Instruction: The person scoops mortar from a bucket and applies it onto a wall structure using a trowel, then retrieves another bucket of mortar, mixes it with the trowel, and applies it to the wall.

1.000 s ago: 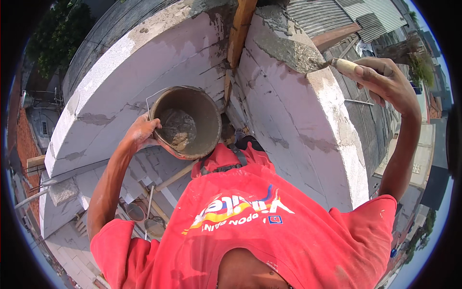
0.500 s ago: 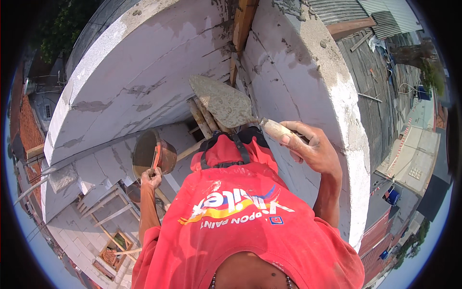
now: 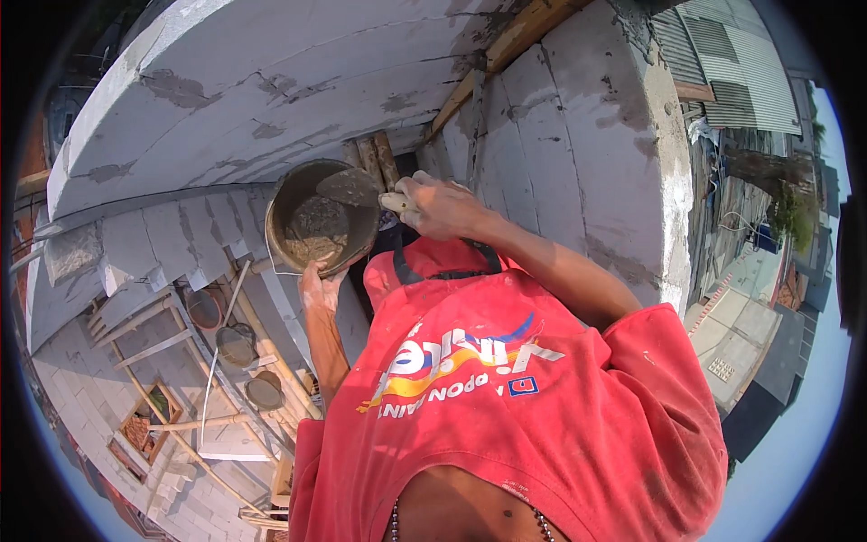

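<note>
Head view: my right hand is closed round the pale handle of a trowel, its grey blade pointing away to the left of my knuckles. My left hand holds a bucket by its near side, thumb up by the rim and the other fingers partly hidden. The bucket tilts toward me between both hands, and wet mortar lies in it. The trowel's blade sits within the bucket's mouth; whether it touches the mortar I cannot tell.

Just below my right forearm is my red shirt. Beyond both hands rises a block wall with grey smears, and a second wall stands right of my right hand, a wooden beam running along the corner. Well below and left of my left hand are three round containers near some bamboo poles. Far right of my right hand are metal roofs.
</note>
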A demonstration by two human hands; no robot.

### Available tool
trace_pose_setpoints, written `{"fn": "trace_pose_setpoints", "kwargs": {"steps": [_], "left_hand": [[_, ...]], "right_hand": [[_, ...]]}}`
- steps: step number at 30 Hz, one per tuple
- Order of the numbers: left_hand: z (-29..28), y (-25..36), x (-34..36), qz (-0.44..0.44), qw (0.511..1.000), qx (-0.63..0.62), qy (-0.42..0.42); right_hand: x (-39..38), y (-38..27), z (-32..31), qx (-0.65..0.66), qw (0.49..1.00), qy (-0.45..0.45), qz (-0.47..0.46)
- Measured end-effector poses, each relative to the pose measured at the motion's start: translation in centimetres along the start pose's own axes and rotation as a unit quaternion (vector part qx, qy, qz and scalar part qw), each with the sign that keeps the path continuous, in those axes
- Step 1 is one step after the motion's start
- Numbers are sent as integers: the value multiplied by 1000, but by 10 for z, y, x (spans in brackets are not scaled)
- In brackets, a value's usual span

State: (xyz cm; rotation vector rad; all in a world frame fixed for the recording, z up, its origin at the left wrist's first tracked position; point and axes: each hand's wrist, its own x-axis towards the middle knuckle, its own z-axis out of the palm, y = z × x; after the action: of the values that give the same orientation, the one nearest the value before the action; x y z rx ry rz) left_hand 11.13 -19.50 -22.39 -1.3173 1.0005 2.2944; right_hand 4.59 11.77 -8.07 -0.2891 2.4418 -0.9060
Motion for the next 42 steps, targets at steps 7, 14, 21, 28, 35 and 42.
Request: {"fn": "trace_pose_setpoints", "kwargs": {"steps": [7,14,21,28,35,42], "left_hand": [[87,50,-58,145,972,169,-77],[121,85,-70,182,943,269,-81],[173,83,-83,123,937,281,-168],[200,78,-92,157,914,341,-155],[243,102,-116,257,802,504,-194],[269,124,-154,241,768,542,-241]], "right_hand": [[8,-43,25,-223,958,134,-120],[-27,-51,-69,-261,946,137,-135],[-32,-30,-47,-289,943,142,-88],[-52,-30,-109,-346,918,188,-42],[-17,-25,-167,-398,913,84,5],[-23,60,-152,-211,963,109,-126]]}}
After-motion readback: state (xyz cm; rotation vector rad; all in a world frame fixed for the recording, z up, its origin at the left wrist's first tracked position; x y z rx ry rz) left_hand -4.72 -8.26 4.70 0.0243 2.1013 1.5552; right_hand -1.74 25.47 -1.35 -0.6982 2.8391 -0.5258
